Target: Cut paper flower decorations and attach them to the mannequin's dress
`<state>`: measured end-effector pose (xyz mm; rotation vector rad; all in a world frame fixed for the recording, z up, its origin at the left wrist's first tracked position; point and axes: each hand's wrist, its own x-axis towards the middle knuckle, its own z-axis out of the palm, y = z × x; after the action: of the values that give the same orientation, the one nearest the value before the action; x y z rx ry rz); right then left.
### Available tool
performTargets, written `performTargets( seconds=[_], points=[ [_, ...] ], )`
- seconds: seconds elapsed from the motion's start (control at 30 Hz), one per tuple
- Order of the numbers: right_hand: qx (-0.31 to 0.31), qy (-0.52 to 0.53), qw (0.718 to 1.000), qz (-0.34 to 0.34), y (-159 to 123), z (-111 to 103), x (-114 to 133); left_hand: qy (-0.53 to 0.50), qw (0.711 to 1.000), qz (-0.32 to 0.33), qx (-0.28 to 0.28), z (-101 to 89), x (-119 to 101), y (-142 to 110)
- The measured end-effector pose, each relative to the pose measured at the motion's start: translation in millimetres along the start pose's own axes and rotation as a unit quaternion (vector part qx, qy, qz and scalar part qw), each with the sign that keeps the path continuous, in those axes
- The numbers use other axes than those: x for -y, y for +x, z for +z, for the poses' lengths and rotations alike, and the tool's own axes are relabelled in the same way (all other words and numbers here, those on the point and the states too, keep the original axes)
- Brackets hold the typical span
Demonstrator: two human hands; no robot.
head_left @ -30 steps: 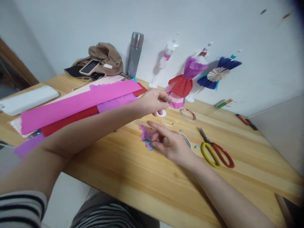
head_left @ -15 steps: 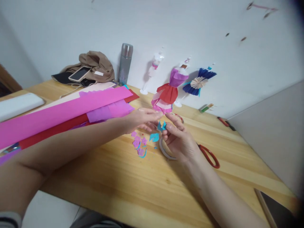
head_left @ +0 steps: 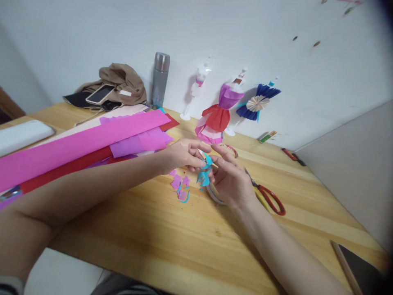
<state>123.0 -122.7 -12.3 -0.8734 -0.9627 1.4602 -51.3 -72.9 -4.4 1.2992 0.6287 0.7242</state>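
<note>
At centre frame, a small blue paper piece point(head_left: 208, 159) is pinched by left hand point(head_left: 183, 153) and right hand point(head_left: 233, 180); thin-looking, it is best held lightly, uncreased.

Fingers point(head_left: 226, 154) partly cover the blue paper point(head_left: 208, 158) between them, the right hand point(head_left: 235, 184) hides part of a white ring point(head_left: 213, 195) below them, and far to their left a white case point(head_left: 24, 136) is cropped.

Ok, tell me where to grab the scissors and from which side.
Likely best by the red handle loop, coming from the near right: the scissors lie on the table with their handles toward the person, while the blades point away, partly hidden behind the right hand.
</note>
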Motion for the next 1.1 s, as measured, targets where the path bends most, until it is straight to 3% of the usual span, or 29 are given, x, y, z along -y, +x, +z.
performTargets(
  seconds=[0.23, 0.4, 0.67, 0.8, 1.1],
  points=[
    [-0.002, -0.070, 0.997, -0.019, -0.9, 1.3, 0.5, 0.042, 0.998, -0.025, -0.035, 6.9, -8.6, -3.9],
    [-0.031, -0.045, 0.998, -0.036, 0.9, 0.7, -0.5, -0.014, 0.998, -0.053, -0.034, 6.1, -9.3, -6.7],
    [-0.061, -0.011, 0.996, -0.057, 1.5, 2.8, -3.3, -0.068, 0.997, 0.012, -0.036, 8.9, 4.6, -2.5],
    [-0.057, -0.022, 0.997, -0.045, 1.3, 3.0, -5.1, -0.038, 0.996, 0.027, -0.073, 10.6, 2.8, -3.5],
    [-0.031, -0.113, 0.989, -0.095, 4.0, 0.4, -0.1, 0.050, 0.995, 0.052, -0.069, 11.8, -0.9, -2.0]
  ],
)
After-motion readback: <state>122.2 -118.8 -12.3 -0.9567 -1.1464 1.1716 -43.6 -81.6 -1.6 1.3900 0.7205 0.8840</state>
